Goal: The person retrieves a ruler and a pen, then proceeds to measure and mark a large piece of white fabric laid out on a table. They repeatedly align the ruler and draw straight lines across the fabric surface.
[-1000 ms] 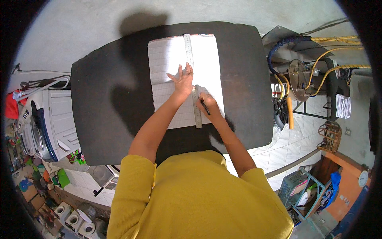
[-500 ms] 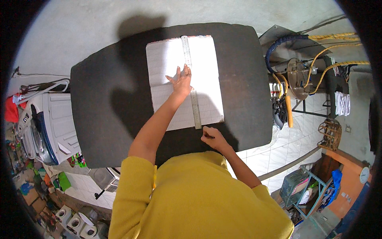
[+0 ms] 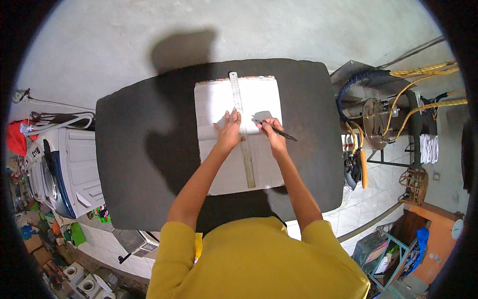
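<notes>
An open notebook with lined white pages [image 3: 219,169] lies on the dark tabletop [image 3: 129,119]. A long, pale ruler [image 3: 249,167] runs lengthwise down it, its far end sticking out past the top edge. My left hand [image 3: 229,132] lies on the page and the ruler with its fingers spread, covering the ruler's middle. Just right of the ruler, my right hand [image 3: 273,134] pinches a black pen [image 3: 285,133]. The pen's tip points left over the page; whether it touches the paper I cannot tell.
Left of the table stands a white and blue washing machine [image 3: 74,164]. On the right are a round metal machine part [image 3: 374,123] with yellow cables, an orange handle [image 3: 364,169] and a wooden rack [image 3: 413,184]. A pale wall [image 3: 279,30] rises behind the table.
My right hand has moved from the notebook's near edge up onto the right page, bringing the pen beside the ruler. The left hand still presses on the ruler. The whole view has shifted slightly.
</notes>
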### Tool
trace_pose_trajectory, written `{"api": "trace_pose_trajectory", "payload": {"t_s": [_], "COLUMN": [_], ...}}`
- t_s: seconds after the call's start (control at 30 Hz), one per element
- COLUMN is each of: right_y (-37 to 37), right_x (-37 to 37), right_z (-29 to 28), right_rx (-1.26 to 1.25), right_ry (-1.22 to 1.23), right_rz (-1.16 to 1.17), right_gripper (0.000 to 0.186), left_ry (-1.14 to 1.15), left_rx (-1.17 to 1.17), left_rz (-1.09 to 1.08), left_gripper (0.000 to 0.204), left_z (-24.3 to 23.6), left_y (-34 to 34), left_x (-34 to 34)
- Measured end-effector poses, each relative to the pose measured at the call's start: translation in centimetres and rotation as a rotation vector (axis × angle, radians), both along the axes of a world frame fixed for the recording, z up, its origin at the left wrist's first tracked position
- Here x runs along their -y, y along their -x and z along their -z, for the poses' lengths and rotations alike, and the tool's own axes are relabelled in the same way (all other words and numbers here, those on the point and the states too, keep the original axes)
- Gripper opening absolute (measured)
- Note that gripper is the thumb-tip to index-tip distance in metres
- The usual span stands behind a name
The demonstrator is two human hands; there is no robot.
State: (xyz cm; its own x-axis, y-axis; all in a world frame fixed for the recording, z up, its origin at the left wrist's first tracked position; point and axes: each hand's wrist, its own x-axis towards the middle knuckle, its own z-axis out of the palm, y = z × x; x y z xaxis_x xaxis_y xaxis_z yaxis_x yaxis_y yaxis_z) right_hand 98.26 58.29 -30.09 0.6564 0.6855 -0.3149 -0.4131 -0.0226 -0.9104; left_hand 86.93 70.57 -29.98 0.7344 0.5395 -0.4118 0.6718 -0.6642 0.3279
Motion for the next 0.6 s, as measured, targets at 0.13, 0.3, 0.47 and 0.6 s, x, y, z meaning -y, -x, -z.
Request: {"api": "trace_pose_trajectory", "payload": {"t_s": [0.13, 0.3, 0.47, 0.6], "right_y": [-1.4, -2.4, -2.6, -2.7], "right_x": [-5.9, -10.1, -11.4, -11.6], "right_z": [1.1, 2.4, 2.4, 2.5], "right_rx": [0.047, 0.063, 0.025, 0.043], "right_ry": [-0.123, -0.232, -0.207, -0.155], "right_rz": [0.112, 0.171, 0.187, 0.18], "right_gripper": [0.003, 0.003, 0.003, 0.005], "left_ry": [0.057, 0.053, 0.183, 0.217], "left_rx": [0.054, 0.209, 0.266, 0.277], "left_rz": [-0.001, 0.043, 0.018, 0.024], "left_gripper": [0.1, 0.097, 0.095, 0.094], "left_z": [0.2, 0.9, 1.1, 0.8], "left_y": [0.9, 2.4, 3.1, 3.3], "left_x": [-1.3, -2.1, -2.6, -2.8]}}
